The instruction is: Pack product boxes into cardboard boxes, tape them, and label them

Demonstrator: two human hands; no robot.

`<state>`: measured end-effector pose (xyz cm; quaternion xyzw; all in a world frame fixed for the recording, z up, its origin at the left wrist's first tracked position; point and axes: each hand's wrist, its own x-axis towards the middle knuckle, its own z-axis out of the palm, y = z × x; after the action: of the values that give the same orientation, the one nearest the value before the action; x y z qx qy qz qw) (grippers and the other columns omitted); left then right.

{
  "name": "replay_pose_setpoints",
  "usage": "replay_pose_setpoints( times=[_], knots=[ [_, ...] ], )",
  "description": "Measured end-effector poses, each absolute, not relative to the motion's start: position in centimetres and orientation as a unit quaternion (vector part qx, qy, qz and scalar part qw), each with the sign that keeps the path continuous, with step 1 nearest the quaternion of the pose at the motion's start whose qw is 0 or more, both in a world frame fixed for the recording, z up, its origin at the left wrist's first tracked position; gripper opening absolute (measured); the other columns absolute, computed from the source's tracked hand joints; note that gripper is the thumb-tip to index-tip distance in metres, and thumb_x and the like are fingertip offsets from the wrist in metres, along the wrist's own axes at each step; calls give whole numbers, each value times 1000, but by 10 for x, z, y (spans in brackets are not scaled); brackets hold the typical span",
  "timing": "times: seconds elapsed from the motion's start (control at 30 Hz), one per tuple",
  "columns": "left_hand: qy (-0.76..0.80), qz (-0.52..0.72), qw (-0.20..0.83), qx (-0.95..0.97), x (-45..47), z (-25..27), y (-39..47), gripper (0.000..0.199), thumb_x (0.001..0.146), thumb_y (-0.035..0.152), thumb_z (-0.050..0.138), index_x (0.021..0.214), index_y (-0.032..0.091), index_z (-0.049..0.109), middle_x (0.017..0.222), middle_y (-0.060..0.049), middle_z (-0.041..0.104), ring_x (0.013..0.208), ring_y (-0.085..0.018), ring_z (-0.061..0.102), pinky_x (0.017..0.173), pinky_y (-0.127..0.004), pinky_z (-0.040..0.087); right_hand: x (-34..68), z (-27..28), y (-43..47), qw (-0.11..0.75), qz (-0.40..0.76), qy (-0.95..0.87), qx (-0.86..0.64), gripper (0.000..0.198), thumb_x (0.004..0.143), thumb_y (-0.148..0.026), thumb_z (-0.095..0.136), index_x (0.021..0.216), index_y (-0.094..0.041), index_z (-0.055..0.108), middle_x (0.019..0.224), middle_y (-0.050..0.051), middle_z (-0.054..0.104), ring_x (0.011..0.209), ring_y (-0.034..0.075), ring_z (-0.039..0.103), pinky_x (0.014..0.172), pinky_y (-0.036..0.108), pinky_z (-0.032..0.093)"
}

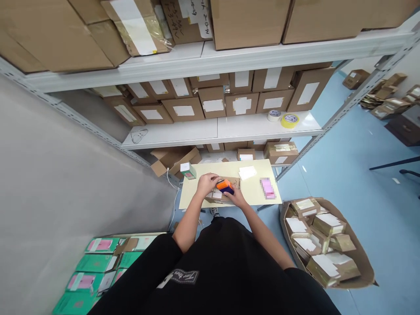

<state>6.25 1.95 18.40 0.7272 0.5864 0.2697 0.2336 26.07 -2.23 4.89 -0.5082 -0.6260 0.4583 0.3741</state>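
My right hand (236, 197) grips an orange and dark blue handheld device (225, 186), tilted above a brown cardboard box (236, 180). My left hand (207, 183) is at the device's left end with its fingers bent together. What those fingers pinch, if anything, is too small to make out. The box lies on a pale yellow table (193, 194) and has white labels on its top. Both hands and the device hide part of it.
A small green and white box (188, 171), white papers (247, 172) and a pink item (267, 188) lie on the table. Shelves (183, 133) of cartons stand behind, with tape rolls (289, 120). A large carton (365, 262) of parcels is right; green boxes (93, 263) lie left.
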Motion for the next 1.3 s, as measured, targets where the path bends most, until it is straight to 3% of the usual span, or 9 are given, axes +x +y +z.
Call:
replay_pose_setpoints(
  times=[0.13,0.3,0.5,0.73,0.9,1.03,1.13,1.3],
  knots=[
    [611,313,282,670,47,183,25,21,89,31,64,84,22,82,91,-6,81,83,-22,71,77,-31,50,265,68,-24,350,402,-656,-534,55,85,-61,69,125,-23,65,112,10,72,99,30,67,87,42,52],
    [625,351,337,610,28,183,27,26,85,38,65,73,20,79,71,-3,76,69,-20,68,69,-29,50,265,94,-21,328,368,-660,-567,46,88,-66,63,105,-24,70,88,6,73,81,26,67,73,35,49],
    [644,379,347,566,10,172,23,23,81,37,67,72,19,79,69,-4,76,70,-21,71,70,-30,53,273,114,-14,312,373,-650,-585,49,84,-73,63,80,-24,67,71,2,68,66,21,62,60,29,41],
    [684,439,344,471,-55,154,26,27,74,45,74,77,18,80,76,-5,78,71,-20,71,70,-30,57,329,105,-13,252,361,-642,-627,55,75,-75,70,62,-23,58,57,-1,58,58,17,52,54,27,30],
    [676,494,376,398,-76,136,28,34,70,48,80,81,16,78,70,-5,74,68,-18,68,73,-31,58,334,82,-17,302,411,-610,-606,55,74,-75,69,63,-23,55,59,-1,56,59,16,48,55,27,33],
    [677,508,420,327,-75,113,25,34,69,47,84,84,17,76,80,-6,75,82,-20,71,79,-33,59,323,72,-16,338,424,-582,-606,54,74,-73,69,66,-22,57,61,-1,57,61,17,48,56,28,36],
    [656,519,478,269,-77,96,23,34,69,44,86,87,18,73,101,-8,76,99,-22,71,87,-34,59,323,69,-13,340,433,-581,-600,52,73,-71,72,66,-22,58,61,-1,56,62,17,48,56,28,36],
    [614,534,538,217,-67,72,23,30,80,41,82,88,18,64,121,-10,71,114,-21,69,101,-34,54,328,59,-12,344,445,-567,-601,49,73,-67,75,66,-21,57,63,-2,57,62,16,49,58,27,37]
  ],
)
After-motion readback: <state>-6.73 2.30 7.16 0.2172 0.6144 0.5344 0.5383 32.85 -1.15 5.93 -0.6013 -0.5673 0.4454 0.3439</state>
